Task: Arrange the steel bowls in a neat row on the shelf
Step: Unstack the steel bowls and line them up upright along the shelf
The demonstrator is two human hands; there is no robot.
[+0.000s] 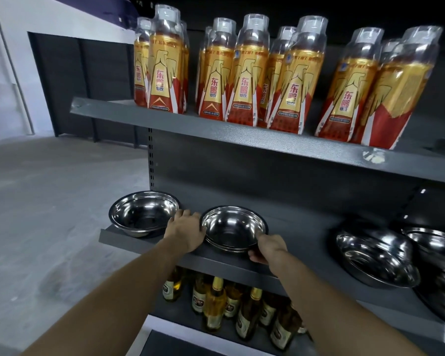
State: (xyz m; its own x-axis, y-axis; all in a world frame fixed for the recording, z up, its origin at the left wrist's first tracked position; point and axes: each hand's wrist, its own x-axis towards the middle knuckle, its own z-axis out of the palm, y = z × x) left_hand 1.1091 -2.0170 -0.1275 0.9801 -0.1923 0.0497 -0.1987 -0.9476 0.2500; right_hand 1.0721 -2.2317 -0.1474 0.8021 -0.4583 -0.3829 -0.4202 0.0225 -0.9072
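On the grey middle shelf (pixel 129 241) a steel bowl (pixel 143 211) stands at the far left end. Right of it sits a small stack of steel bowls (pixel 233 227). My left hand (pixel 186 231) grips the stack's left rim and my right hand (pixel 269 249) grips its front right rim. Further right, a tilted steel bowl (pixel 375 255) leans against more steel bowls (pixel 437 250) at the frame's right edge.
The shelf above (pixel 216 131) carries several shrink-wrapped packs of gold and red drink bottles (pixel 244 70). Below the bowls, several glass bottles (pixel 213 304) stand on a lower shelf. A concrete floor (pixel 49 201) lies to the left.
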